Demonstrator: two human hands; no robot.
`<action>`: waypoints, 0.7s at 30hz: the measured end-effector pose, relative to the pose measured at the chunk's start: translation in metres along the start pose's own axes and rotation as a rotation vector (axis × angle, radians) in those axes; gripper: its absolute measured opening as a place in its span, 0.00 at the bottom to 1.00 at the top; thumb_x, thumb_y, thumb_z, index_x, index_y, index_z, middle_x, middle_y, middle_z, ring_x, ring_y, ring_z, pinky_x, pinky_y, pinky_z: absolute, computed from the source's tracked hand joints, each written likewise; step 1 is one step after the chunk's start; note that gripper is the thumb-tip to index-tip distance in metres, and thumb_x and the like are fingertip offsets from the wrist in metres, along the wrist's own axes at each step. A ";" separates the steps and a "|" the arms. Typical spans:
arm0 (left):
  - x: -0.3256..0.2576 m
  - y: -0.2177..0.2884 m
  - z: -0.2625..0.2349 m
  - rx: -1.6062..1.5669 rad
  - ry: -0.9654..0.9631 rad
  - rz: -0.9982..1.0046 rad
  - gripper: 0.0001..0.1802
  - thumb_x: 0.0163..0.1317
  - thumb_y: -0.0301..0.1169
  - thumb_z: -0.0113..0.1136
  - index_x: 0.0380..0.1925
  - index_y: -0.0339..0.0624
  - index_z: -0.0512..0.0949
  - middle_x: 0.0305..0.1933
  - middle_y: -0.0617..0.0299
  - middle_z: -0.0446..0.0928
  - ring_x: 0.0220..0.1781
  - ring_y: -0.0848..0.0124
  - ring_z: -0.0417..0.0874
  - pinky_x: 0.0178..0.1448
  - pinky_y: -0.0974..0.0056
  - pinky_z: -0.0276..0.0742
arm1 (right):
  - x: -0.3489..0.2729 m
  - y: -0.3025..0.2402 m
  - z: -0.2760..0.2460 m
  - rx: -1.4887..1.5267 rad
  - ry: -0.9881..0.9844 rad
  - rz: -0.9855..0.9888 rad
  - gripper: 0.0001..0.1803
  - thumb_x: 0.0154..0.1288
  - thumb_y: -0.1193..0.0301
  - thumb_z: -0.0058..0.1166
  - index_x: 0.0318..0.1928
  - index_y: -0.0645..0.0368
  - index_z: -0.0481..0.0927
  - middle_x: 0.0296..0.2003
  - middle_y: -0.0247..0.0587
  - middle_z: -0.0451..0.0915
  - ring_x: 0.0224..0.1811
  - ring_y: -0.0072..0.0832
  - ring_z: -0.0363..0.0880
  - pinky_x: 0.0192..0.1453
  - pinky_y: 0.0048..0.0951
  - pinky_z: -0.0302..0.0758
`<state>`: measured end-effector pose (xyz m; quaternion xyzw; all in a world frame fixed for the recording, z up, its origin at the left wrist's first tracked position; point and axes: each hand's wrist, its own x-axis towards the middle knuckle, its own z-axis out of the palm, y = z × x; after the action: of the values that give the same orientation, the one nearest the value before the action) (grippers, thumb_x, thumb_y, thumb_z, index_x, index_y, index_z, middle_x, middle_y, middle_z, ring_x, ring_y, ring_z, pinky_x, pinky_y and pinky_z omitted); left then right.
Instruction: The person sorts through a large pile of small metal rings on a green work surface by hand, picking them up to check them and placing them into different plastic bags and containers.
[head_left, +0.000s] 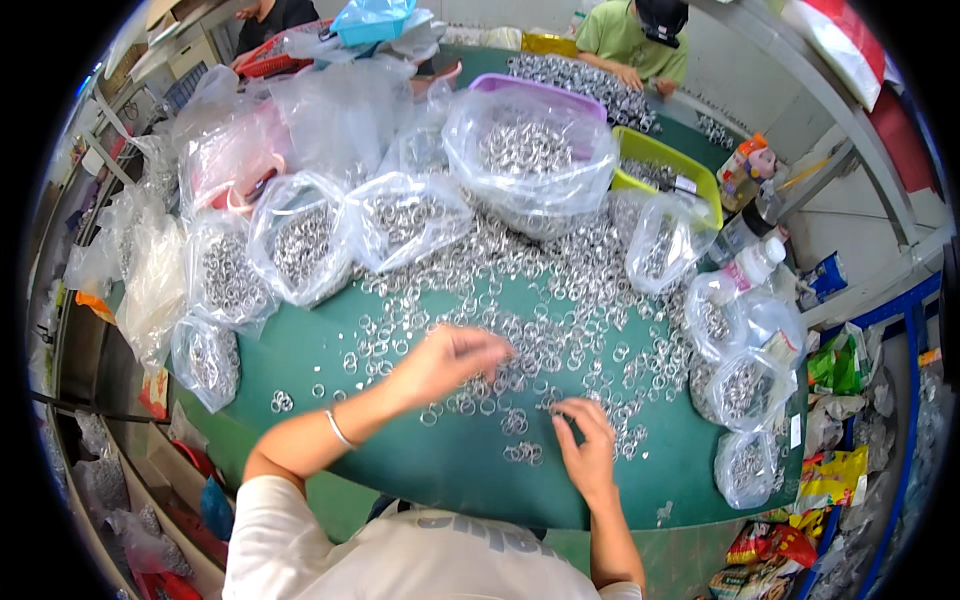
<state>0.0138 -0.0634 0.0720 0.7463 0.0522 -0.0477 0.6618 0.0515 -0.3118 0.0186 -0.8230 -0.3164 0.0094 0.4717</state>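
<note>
These rings look light, stiff, slick; I'd pinch their rims. My right fingers are slightly parted; my left fingers, I can't tell.

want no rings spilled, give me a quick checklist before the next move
1. Left hand and right hand apart: ok.
2. Left grip free of rings: cannot tell, fingertips blurred.
3. All rings bagged: not ok, many loose rings on the green table.
4. Small ring cluster separate from the main spread: ok.
5. Middle clear bag open at its mouth: ok.
</note>
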 end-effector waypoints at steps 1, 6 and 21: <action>0.018 0.022 -0.016 0.085 0.091 0.112 0.13 0.68 0.34 0.55 0.43 0.38 0.83 0.35 0.63 0.81 0.34 0.78 0.75 0.40 0.70 0.73 | -0.002 0.003 0.001 -0.007 -0.006 -0.004 0.09 0.57 0.78 0.60 0.40 0.62 0.82 0.39 0.45 0.80 0.43 0.41 0.77 0.50 0.36 0.70; 0.181 0.124 -0.094 0.651 0.526 0.718 0.15 0.64 0.36 0.58 0.43 0.34 0.80 0.39 0.50 0.82 0.42 0.59 0.82 0.47 0.61 0.75 | 0.000 0.012 0.010 -0.030 -0.064 -0.048 0.09 0.56 0.79 0.59 0.39 0.62 0.82 0.37 0.46 0.81 0.41 0.42 0.78 0.48 0.35 0.72; 0.091 0.104 -0.090 -0.995 0.034 0.050 0.23 0.66 0.22 0.35 0.59 0.18 0.61 0.51 0.42 0.72 0.54 0.56 0.77 0.63 0.55 0.75 | -0.015 0.010 0.010 0.012 -0.087 0.022 0.07 0.58 0.78 0.58 0.39 0.61 0.82 0.39 0.45 0.80 0.42 0.43 0.77 0.50 0.38 0.71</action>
<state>0.1186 0.0153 0.1721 0.3417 0.0615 0.0109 0.9377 0.0411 -0.3152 0.0010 -0.8222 -0.3278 0.0524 0.4624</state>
